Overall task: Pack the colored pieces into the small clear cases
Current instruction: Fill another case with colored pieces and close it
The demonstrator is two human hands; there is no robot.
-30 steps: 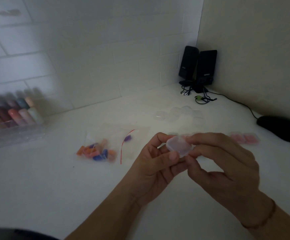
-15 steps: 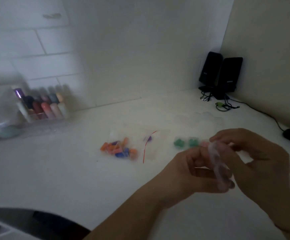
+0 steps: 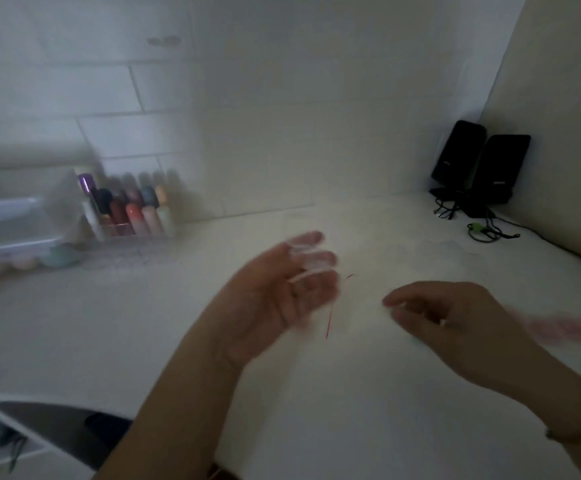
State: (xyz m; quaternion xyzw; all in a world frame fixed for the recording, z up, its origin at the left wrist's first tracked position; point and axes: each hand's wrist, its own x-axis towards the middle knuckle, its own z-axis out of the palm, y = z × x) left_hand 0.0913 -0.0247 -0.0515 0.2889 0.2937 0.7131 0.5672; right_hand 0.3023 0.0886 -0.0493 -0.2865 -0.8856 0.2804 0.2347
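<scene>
The view is blurred by motion. My left hand (image 3: 275,296) is raised over the white table (image 3: 143,323), palm turned right. It holds a small clear case (image 3: 304,259), a faint see-through shape between thumb and fingertips. My right hand (image 3: 455,323) hovers to its right with fingers loosely curled and nothing seen in them. Only the red seal line of the zip bag (image 3: 328,323) shows between the hands; the colored pieces in the bag are hidden behind my left hand. A pink smear at the right edge is the row of filled cases (image 3: 569,330). Empty clear cases (image 3: 438,251) lie faintly behind.
A clear rack of colored bottles (image 3: 133,213) stands at the back left beside a plastic box (image 3: 8,230). Two black speakers (image 3: 479,168) with cables sit in the back right corner. The table's near-left edge drops to a shelf (image 3: 12,441).
The hands have come apart: the case left my right hand and stays with my left, which moved up and left over the bag. The camera swung left.
</scene>
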